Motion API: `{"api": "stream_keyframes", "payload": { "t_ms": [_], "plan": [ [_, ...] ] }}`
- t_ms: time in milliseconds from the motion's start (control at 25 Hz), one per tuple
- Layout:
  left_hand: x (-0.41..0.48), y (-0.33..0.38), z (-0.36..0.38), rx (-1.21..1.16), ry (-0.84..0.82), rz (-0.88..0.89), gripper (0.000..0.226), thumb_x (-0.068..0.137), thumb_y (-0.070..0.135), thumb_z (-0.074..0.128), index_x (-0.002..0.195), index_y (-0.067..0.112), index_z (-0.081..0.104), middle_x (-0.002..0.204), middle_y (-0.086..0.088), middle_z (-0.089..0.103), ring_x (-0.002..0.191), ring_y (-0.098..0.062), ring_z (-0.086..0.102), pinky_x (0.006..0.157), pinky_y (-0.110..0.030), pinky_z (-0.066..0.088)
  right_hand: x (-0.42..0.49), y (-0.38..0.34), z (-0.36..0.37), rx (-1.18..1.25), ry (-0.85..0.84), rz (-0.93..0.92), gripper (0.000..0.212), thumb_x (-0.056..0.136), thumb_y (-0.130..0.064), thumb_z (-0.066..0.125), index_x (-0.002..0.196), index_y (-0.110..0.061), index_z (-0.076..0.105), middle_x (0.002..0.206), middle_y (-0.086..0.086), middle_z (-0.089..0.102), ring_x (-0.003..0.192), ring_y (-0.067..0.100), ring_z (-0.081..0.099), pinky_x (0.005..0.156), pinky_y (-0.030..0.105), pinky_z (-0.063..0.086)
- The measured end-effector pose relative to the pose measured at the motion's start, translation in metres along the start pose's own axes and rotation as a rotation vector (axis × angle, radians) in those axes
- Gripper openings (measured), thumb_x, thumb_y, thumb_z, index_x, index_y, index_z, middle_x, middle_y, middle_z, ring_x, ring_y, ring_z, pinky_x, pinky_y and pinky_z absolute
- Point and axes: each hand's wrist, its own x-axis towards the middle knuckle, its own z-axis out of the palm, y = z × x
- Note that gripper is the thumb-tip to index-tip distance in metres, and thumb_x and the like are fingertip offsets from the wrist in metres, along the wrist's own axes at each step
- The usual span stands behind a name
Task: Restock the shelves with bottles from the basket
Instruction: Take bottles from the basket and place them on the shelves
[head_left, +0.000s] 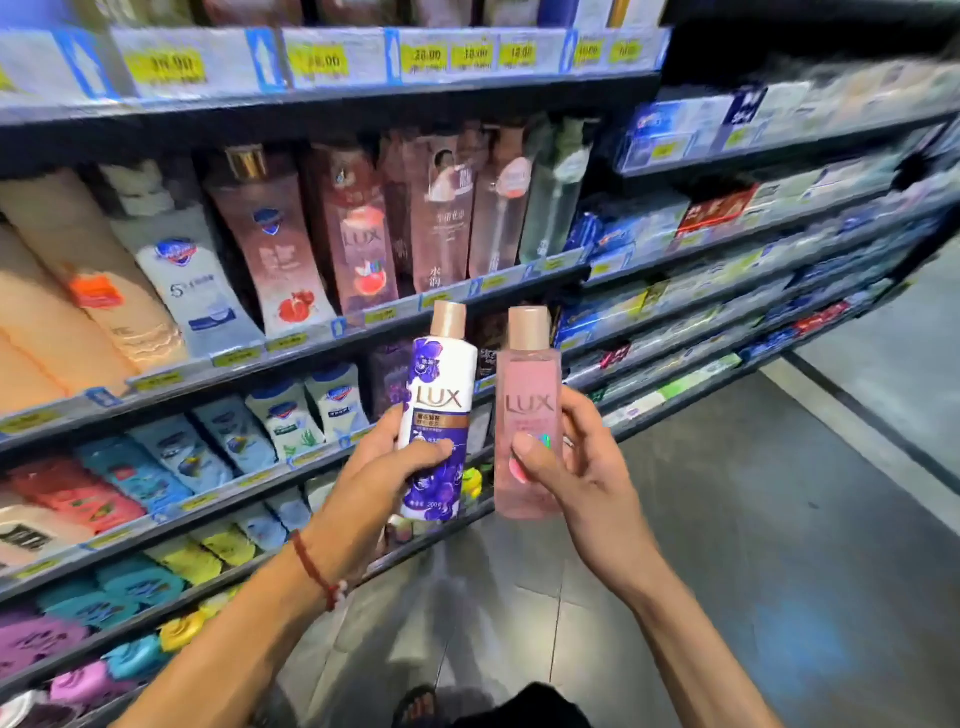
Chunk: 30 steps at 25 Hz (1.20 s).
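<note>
1. The left hand (387, 462) grips a white-and-purple bottle (439, 415) upright, fingers wrapped round it.
2. The right hand (566, 467) clasps a pink bottle (527, 410) just beside it, thumb across the front.
3. Both bottles are held in front of the stocked shelves (363, 322), off any ledge.
4. A red cord bracelet (317, 569) circles the left wrist.

Bare-armed, wearing a red cord bracelet (315, 569) (one pale bead).

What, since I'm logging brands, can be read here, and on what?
"LUX": white and purple plastic bottle, left hand.
"LUX": translucent pink plastic bottle, right hand.
"LUX": dark red shelved bottle.
"28.00", "18.00": yellow price tags up top.
Other labels and tags: too blurred.
</note>
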Motion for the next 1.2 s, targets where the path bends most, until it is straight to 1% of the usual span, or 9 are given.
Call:
{"api": "stream_keyframes", "payload": {
  "t_ms": [120, 240, 360, 520, 680, 920, 1000, 1120, 1200],
  "plan": [
    [0.043, 0.028, 0.034, 0.029, 0.01, 0.073, 0.047, 0.072, 0.014, 0.072, 0.119, 0.009, 0.065, 0.098, -0.008, 0.076, 0.08, -0.016, 0.068, 0.069, -0.025, 0.057, 0.056, -0.019, -0.03, 0.014, -0.034, -0.059, 0.049, 0.091, -0.007, 0.064, 0.137, -0.005, 0.05, 0.109, -0.008, 0.075, 0.099, 0.003, 0.068, 0.086, 0.018, 0.053],
    [0.078, 0.058, 0.073, 0.036, 0.041, 0.15, 0.028, 0.085, 0.006, 0.069, 0.112, 0.014, 0.067, 0.092, -0.001, 0.076, 0.077, -0.012, 0.067, 0.069, -0.028, 0.055, 0.104, -0.036, -0.064, 0.028, -0.071, -0.119, 0.051, 0.091, -0.01, 0.064, 0.139, -0.008, 0.049, 0.111, -0.008, 0.075, 0.101, 0.003, 0.067, 0.086, 0.018, 0.053],
    [0.104, 0.089, 0.108, 0.054, 0.083, 0.227, 0.035, 0.079, 0.015, 0.068, 0.114, 0.013, 0.068, 0.094, -0.002, 0.075, 0.079, -0.012, 0.068, 0.076, -0.035, 0.054, 0.145, -0.059, -0.099, 0.058, -0.142, -0.162, 0.052, 0.09, -0.012, 0.064, 0.14, -0.009, 0.049, 0.11, -0.007, 0.075, 0.1, 0.003, 0.068, 0.083, 0.018, 0.053],
    [0.128, 0.137, 0.157, 0.062, 0.168, 0.33, 0.032, 0.078, 0.021, 0.073, 0.11, 0.016, 0.07, 0.093, 0.0, 0.076, 0.077, -0.011, 0.068, 0.075, -0.035, 0.054, 0.197, -0.101, -0.141, 0.079, -0.25, -0.22, 0.05, 0.089, -0.015, 0.065, 0.137, -0.017, 0.051, 0.115, -0.002, 0.075, 0.101, 0.007, 0.069, 0.085, 0.021, 0.054],
    [0.145, 0.178, 0.192, 0.095, 0.246, 0.432, 0.033, 0.079, 0.025, 0.075, 0.11, 0.016, 0.071, 0.098, -0.003, 0.076, 0.086, -0.016, 0.067, 0.086, -0.039, 0.051, 0.238, -0.143, -0.166, 0.107, -0.318, -0.292, 0.048, 0.088, -0.017, 0.066, 0.135, -0.018, 0.053, 0.112, -0.007, 0.075, 0.101, 0.006, 0.069, 0.086, 0.02, 0.054],
    [0.148, 0.234, 0.229, 0.118, 0.319, 0.553, 0.038, 0.081, 0.028, 0.079, 0.113, 0.012, 0.07, 0.1, -0.008, 0.077, 0.081, -0.016, 0.07, 0.073, -0.032, 0.058, 0.291, -0.212, -0.188, 0.121, -0.439, -0.376, 0.051, 0.087, -0.018, 0.067, 0.136, -0.02, 0.055, 0.117, -0.002, 0.075, 0.107, 0.009, 0.07, 0.09, 0.022, 0.056],
    [0.148, 0.256, 0.238, 0.15, 0.334, 0.605, 0.034, 0.082, 0.029, 0.074, 0.112, 0.014, 0.07, 0.096, -0.007, 0.078, 0.079, -0.015, 0.071, 0.071, -0.031, 0.059, 0.304, -0.235, -0.188, 0.135, -0.469, -0.421, 0.05, 0.086, -0.018, 0.067, 0.135, -0.018, 0.055, 0.115, -0.002, 0.076, 0.105, 0.009, 0.071, 0.086, 0.021, 0.056],
    [0.152, 0.293, 0.249, 0.205, 0.327, 0.673, 0.035, 0.086, 0.032, 0.074, 0.115, 0.012, 0.068, 0.095, -0.014, 0.074, 0.081, -0.022, 0.066, 0.078, -0.043, 0.053, 0.328, -0.27, -0.183, 0.165, -0.469, -0.5, 0.051, 0.082, -0.02, 0.068, 0.132, -0.015, 0.056, 0.106, -0.006, 0.077, 0.096, 0.005, 0.069, 0.085, 0.022, 0.057],
    [0.156, 0.315, 0.251, 0.219, 0.31, 0.709, 0.036, 0.087, 0.035, 0.071, 0.114, 0.011, 0.067, 0.093, -0.013, 0.071, 0.077, -0.026, 0.061, 0.077, -0.048, 0.05, 0.342, -0.292, -0.177, 0.184, -0.455, -0.526, 0.053, 0.082, -0.022, 0.069, 0.133, -0.013, 0.057, 0.106, -0.007, 0.076, 0.095, 0.004, 0.068, 0.086, 0.023, 0.058]
  ]
}}
